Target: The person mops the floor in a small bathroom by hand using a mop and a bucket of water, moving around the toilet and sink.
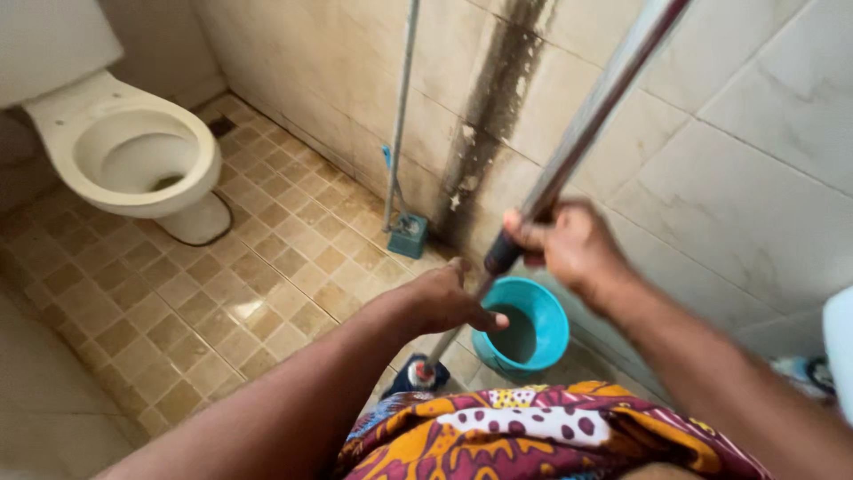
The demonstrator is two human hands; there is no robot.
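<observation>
My right hand (573,246) grips a long metal mop handle (591,116) that slants from the top right down to a mop head (418,373) on the floor near my feet. My left hand (449,298) holds the same handle lower down, fingers wrapped around it. Just behind the handle stands a turquoise bucket (551,333) with dark water inside, set against the tiled wall.
A white toilet (133,151) stands at the back left on a beige tiled floor (187,302). A second pole with a teal base (407,233) leans on the stained wall (498,98). My patterned cloth (533,436) fills the bottom edge.
</observation>
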